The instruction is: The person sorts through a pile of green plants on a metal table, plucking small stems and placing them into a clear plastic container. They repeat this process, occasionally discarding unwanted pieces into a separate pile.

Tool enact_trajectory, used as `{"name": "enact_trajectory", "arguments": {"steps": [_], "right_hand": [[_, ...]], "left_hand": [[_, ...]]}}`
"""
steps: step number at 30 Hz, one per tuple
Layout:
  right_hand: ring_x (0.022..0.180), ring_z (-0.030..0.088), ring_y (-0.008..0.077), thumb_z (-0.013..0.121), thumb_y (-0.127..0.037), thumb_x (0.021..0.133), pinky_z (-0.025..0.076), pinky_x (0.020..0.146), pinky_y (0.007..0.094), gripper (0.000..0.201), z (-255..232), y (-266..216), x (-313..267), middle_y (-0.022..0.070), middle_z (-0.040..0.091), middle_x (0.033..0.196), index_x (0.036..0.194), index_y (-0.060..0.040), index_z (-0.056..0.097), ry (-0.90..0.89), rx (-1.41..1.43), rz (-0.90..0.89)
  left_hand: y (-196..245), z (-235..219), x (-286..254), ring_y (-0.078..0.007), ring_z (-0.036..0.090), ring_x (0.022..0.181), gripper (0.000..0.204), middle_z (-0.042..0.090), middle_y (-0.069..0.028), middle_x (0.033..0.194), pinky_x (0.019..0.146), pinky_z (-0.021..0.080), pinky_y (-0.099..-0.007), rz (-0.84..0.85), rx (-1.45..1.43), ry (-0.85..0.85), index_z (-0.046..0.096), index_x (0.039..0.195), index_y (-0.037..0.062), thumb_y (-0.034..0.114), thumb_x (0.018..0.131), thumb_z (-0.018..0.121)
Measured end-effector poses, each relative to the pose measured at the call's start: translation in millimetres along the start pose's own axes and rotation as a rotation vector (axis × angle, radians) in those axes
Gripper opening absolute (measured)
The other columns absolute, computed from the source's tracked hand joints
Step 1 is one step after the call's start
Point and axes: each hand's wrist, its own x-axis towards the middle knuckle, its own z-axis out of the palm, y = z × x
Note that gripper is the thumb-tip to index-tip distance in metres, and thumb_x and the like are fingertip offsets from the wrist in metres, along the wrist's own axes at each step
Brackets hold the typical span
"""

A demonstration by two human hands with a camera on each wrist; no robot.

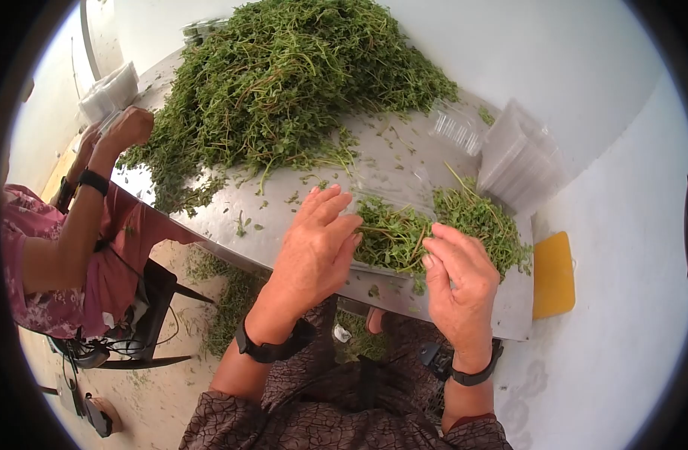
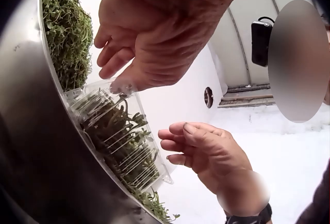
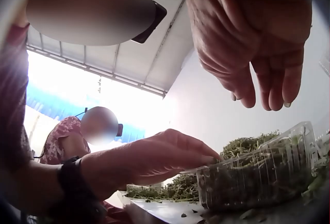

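A clear plastic clamshell box filled with leafy green sprigs sits near the table's front edge. At its left end is my left hand, with fingers extended and thumb tip right at the box's corner. My right hand hovers over the box's right end. In the right wrist view its fingers point down, loosely straight, with nothing between them. A loose heap of the same sprigs lies on the table right of the box.
A large mound of greens covers the back of the metal table. Stacked clear boxes stand at the right, beside the wall. A yellow board leans there. Another person works at the left, near more stacked boxes.
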Motion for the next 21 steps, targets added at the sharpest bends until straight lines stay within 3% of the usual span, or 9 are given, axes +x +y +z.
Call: {"name": "enact_trajectory", "arguments": {"steps": [11, 21], "right_hand": [[0.082, 0.068, 0.0309, 0.071, 0.003, 0.076, 0.056, 0.068, 0.0365, 0.017, 1.1, 7.4, -9.9, 0.017, 0.07, 0.098, 0.093, 0.0022, 0.069, -0.028, 0.048, 0.028], [0.081, 0.068, 0.03, 0.071, 0.004, 0.076, 0.056, 0.067, 0.0356, 0.018, 3.1, 13.5, -17.8, 0.0168, 0.07, 0.098, 0.094, 0.0019, 0.069, -0.037, 0.076, 0.039]], "left_hand": [[-0.9, 11.1, 8.6, -0.0406, 0.054, 0.122, 0.016, 0.064, -0.0223, 0.117, 0.111, 0.037, -0.0515, -0.009, 0.035, -0.07, 0.067, 0.089, -0.0014, -0.002, 0.074, 0.068], [0.0, 13.7, 13.6, -0.041, 0.053, 0.123, 0.013, 0.065, -0.019, 0.114, 0.11, 0.038, -0.0526, 0.038, 0.062, -0.076, 0.063, 0.082, 0.0007, -0.004, 0.072, 0.069]]}}
